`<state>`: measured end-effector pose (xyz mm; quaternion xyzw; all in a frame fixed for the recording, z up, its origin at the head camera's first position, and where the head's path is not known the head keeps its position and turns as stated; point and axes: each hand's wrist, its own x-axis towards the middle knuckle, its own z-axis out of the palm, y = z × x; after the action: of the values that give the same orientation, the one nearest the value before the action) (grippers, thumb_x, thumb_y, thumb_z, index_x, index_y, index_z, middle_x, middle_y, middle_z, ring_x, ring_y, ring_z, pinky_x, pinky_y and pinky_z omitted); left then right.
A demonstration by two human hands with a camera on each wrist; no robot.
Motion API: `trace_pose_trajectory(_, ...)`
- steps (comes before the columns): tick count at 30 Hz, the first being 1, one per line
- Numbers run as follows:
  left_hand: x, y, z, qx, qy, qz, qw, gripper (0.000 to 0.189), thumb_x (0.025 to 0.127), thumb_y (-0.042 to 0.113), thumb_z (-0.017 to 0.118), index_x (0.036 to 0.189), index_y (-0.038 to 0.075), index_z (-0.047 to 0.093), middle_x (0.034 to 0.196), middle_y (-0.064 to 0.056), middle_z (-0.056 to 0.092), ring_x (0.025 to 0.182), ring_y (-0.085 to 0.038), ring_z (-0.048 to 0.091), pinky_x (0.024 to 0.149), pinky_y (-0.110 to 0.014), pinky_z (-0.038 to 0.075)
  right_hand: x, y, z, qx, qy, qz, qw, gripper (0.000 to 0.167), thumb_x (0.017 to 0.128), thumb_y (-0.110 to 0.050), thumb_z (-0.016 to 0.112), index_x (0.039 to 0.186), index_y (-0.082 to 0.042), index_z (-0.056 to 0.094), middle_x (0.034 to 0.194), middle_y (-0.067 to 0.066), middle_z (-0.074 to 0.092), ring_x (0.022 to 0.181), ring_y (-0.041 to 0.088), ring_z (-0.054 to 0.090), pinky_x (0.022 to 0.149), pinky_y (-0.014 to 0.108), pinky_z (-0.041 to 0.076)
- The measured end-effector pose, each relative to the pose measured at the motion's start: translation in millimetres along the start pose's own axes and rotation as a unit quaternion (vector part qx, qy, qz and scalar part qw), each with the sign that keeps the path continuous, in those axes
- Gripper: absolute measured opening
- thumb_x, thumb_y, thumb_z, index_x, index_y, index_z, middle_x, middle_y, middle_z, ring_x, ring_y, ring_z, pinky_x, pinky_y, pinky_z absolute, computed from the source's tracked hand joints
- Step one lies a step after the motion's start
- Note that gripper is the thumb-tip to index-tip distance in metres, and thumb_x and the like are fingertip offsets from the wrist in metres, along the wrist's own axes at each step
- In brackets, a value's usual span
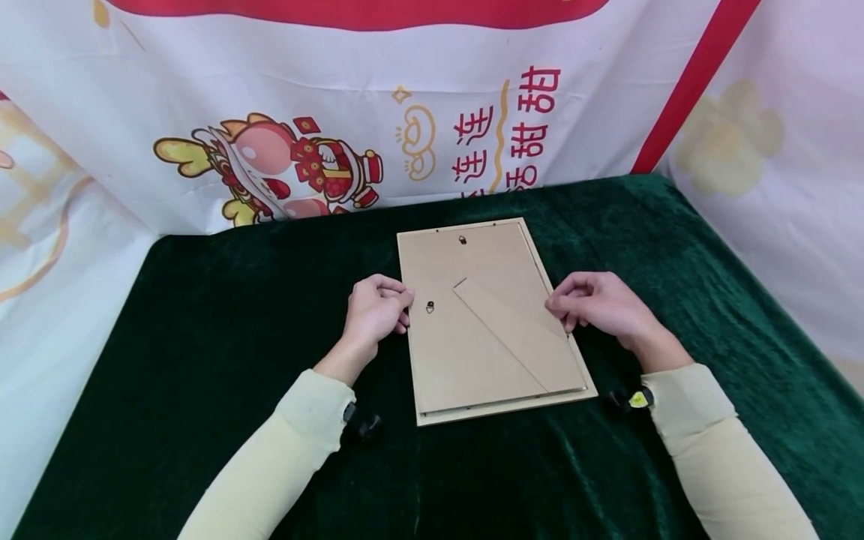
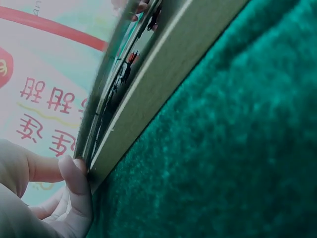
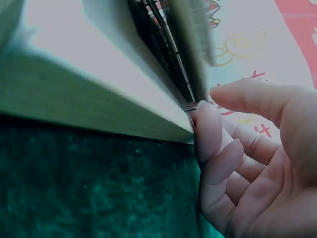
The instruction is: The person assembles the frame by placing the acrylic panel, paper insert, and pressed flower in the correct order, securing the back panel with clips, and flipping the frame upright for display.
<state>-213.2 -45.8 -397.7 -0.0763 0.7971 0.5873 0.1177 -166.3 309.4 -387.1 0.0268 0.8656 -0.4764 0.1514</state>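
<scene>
A picture frame (image 1: 506,405) lies back side up on the dark green cloth. Its tan backing board (image 1: 482,352) carries a fold-out stand (image 1: 506,322) and two small metal hangers, and sits slightly raised within the wooden rim. My left hand (image 1: 378,311) pinches the board's left edge between thumb and fingers. On the opposite long edge, my right hand (image 1: 604,304) grips the board the same way. Both wrist views show a gap between the board and the wooden rim (image 2: 153,74), with a dark reflective sheet inside. The frame's front is hidden underneath.
Green velvet cloth (image 1: 223,360) covers the table around the frame. Behind the table hangs a white printed curtain (image 1: 270,67) with red lettering and a cartoon figure. A dark wrist camera (image 1: 367,426) is strapped at the left sleeve, another (image 1: 617,403) at the right.
</scene>
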Motion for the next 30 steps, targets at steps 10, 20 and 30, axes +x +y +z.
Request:
trace_pose_trajectory(10, -4.4, 7.0, 2.1, 0.017, 0.010, 0.015, 0.9997, 0.017, 0.104, 0.014, 0.070, 0.116, 0.003, 0.068, 0.084, -0.006, 0.075, 0.053, -0.012, 0.063, 0.050, -0.024, 0.055, 3.9, -2.3, 7.2, -0.083, 0.042, 0.001, 0.9957, 0.029, 0.099, -0.038, 0.079, 0.107, -0.011, 0.072, 0.082, 0.004, 0.074, 0.074, 0.023, 0.069, 0.073, 0.033, 0.056)
trace_pose_trajectory(20, -3.5, 5.2, 5.3, 0.030, 0.015, 0.018, 0.9993, 0.015, 0.102, 0.015, 0.072, 0.112, 0.005, 0.068, 0.078, -0.005, 0.074, 0.052, -0.013, 0.064, 0.051, -0.025, 0.056, 4.8, -2.1, 8.3, -0.088, 0.042, 0.006, 0.9952, 0.028, 0.100, -0.037, 0.078, 0.110, -0.011, 0.070, 0.084, 0.005, 0.074, 0.075, 0.023, 0.068, 0.073, 0.033, 0.055)
trace_pose_trajectory(30, -4.4, 4.4, 10.5, 0.069, 0.038, 0.046, 0.9958, 0.013, 0.099, 0.011, 0.075, 0.105, 0.002, 0.068, 0.077, -0.010, 0.076, 0.047, -0.012, 0.063, 0.045, -0.024, 0.053, 3.1, -2.5, 9.5, -0.084, 0.041, 0.013, 0.9956, 0.028, 0.101, -0.036, 0.077, 0.111, -0.011, 0.070, 0.082, 0.005, 0.072, 0.074, 0.023, 0.067, 0.071, 0.033, 0.054)
